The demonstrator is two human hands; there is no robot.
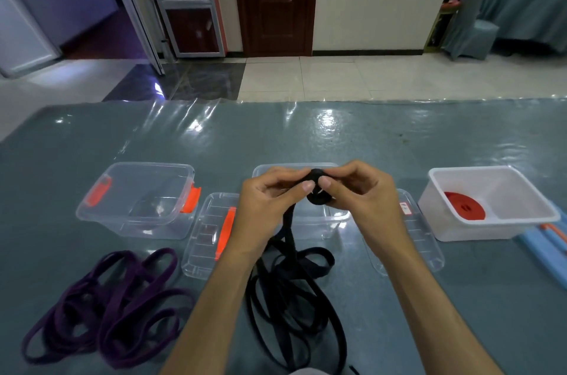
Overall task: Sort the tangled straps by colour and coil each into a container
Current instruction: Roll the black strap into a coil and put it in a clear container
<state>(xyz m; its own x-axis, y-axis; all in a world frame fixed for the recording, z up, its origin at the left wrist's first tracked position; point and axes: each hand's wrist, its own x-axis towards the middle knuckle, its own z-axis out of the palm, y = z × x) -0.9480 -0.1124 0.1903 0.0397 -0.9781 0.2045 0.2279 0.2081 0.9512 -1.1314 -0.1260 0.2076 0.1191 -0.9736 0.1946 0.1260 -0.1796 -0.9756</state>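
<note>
A black strap [294, 291] lies in loose loops on the table near me, and one end rises into a small tight coil [317, 190] held above the middle clear container [334, 216]. My left hand [270, 199] and my right hand [356, 190] both pinch that coil between thumb and fingers. A purple strap [107, 304] sits in a tangled heap at the front left. A red strap [464, 205] lies coiled inside the white tub [491, 227] on the right. The clear container [138, 199] with orange latches on the left holds nothing.
Two clear lids lie flat on the table: the left lid [205, 239] has an orange handle, the right lid [420, 239] sits beside the white tub. Blue and orange objects [549, 239] lie at the right edge. The table carries a glossy plastic cover [306, 135].
</note>
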